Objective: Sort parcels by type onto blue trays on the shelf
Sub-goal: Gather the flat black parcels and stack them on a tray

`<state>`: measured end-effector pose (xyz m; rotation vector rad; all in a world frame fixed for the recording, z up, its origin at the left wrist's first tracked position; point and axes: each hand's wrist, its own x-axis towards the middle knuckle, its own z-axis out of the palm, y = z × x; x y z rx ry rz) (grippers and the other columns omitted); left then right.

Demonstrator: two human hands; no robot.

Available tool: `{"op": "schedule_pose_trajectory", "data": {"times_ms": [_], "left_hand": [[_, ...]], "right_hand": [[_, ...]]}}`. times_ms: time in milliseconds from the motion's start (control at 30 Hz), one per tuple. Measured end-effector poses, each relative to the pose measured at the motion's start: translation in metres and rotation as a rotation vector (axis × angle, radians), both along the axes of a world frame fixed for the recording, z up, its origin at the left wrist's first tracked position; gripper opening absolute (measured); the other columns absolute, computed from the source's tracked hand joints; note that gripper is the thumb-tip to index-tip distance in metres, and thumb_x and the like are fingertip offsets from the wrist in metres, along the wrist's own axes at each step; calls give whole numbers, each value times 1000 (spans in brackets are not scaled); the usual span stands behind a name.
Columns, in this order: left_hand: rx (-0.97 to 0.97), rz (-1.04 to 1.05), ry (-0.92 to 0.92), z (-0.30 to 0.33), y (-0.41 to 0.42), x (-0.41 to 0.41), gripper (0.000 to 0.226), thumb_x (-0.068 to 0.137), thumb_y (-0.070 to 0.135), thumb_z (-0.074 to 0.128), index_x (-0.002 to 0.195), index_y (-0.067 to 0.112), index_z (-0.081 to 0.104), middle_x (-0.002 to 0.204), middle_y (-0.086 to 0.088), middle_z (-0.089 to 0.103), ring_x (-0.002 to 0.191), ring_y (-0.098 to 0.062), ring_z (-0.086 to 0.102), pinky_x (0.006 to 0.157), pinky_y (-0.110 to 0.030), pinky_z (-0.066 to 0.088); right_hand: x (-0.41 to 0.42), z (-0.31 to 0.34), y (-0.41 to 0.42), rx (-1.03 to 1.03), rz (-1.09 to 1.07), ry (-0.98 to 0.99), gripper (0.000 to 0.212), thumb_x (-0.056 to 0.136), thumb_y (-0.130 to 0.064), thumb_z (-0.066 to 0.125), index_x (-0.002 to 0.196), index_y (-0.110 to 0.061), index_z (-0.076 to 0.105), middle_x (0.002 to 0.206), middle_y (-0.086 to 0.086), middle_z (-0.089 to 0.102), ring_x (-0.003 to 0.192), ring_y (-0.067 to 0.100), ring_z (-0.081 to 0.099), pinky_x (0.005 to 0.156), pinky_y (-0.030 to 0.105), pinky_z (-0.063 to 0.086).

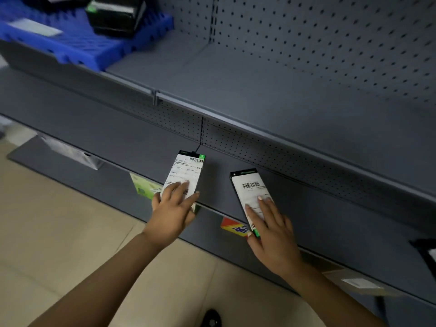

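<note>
Two flat black parcels with white barcode labels lie on the middle grey shelf [330,208]. My left hand [173,207] rests with straight fingers on the near end of the left parcel [187,171]. My right hand [269,228] lies with straight fingers on the right parcel [250,192], its thumb at the parcel's near left edge. On the upper shelf at top left stands a blue tray [77,47] that carries a black box parcel [115,16] and a flat white-labelled item [35,28].
Below the middle shelf a lower shelf holds a green parcel [144,187], a red-yellow box [234,227], a grey bag with a label [70,152] and a brown parcel [354,282]. A black parcel [427,256] sits at the right edge. Perforated back panels rise behind.
</note>
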<state>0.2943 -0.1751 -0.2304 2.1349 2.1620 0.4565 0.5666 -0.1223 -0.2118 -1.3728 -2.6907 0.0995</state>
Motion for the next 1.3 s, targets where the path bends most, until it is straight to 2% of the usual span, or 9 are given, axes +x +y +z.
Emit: {"op": "schedule_pose_trajectory", "data": {"times_ms": [167, 367, 533, 733, 933, 1300], "left_hand": [[130, 24, -34, 39, -60, -19, 46, 81, 35, 41, 124, 25, 55, 134, -13, 50, 123, -32, 37, 82, -57, 41], [302, 13, -36, 102, -134, -49, 42, 82, 32, 42, 117, 20, 64, 132, -12, 53, 120, -31, 42, 82, -51, 40], [388, 7, 11, 162, -186, -80, 43, 81, 29, 43, 117, 20, 65, 133, -10, 53, 121, -28, 42, 83, -52, 40], [523, 30, 57, 238, -227, -109, 43, 79, 28, 42, 114, 19, 66, 128, -9, 57, 118, -25, 42, 82, -49, 42], [584, 42, 111, 288, -236, -140, 44, 81, 30, 41, 117, 23, 64, 130, -5, 56, 120, -22, 41, 82, -46, 42], [621, 65, 163, 321, -176, -196, 42, 83, 31, 40, 121, 28, 59, 127, 0, 55, 120, -19, 41, 83, -44, 44]], "right_hand": [[-31, 32, -52, 8, 31, 79, 62, 85, -44, 37, 145, -26, 32, 153, 5, 30, 142, 21, 19, 100, 47, 35], [-64, 87, -110, 85, 71, 143, 62, 86, -45, 35, 145, -25, 33, 153, 2, 29, 143, 19, 18, 102, 47, 33], [-90, 142, -160, 177, 85, 219, 61, 85, -44, 37, 143, -24, 39, 151, 2, 34, 141, 20, 23, 101, 44, 33], [-117, 214, -191, 238, 112, 309, 64, 85, -49, 32, 145, -26, 34, 153, -1, 28, 142, 16, 17, 108, 41, 25], [-142, 274, -197, 261, 136, 350, 70, 81, -58, 24, 146, -30, 30, 155, -4, 22, 143, 10, 9, 109, 27, 10], [-192, 324, -112, 311, 179, 357, 74, 79, -63, 19, 145, -30, 31, 153, -6, 25, 142, 10, 12, 107, 28, 13]]}}
